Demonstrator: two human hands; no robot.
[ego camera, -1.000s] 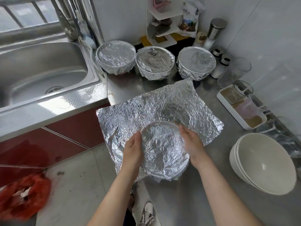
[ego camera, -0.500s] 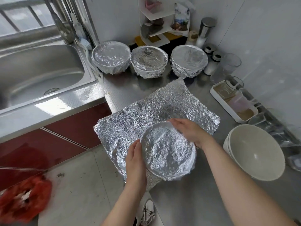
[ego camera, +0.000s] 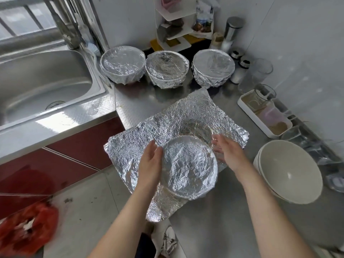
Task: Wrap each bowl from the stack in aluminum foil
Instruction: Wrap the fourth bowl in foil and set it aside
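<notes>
Left hand point(ego camera: 149, 164) and right hand point(ego camera: 226, 152) flank the foil-covered bowl point(ego camera: 189, 165) on a foil sheet point(ego camera: 195, 112).

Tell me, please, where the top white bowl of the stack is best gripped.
Pinch the top white bowl at its rim, thumb inside, coming from the near left: it sits nested, so its wall is hidden, and that side faces bare steel counter.

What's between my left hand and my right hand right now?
The foil-covered bowl, over the loose foil sheet; the left hand rests against its left side, the right hand is by its right side. Seen in the head view.
</notes>
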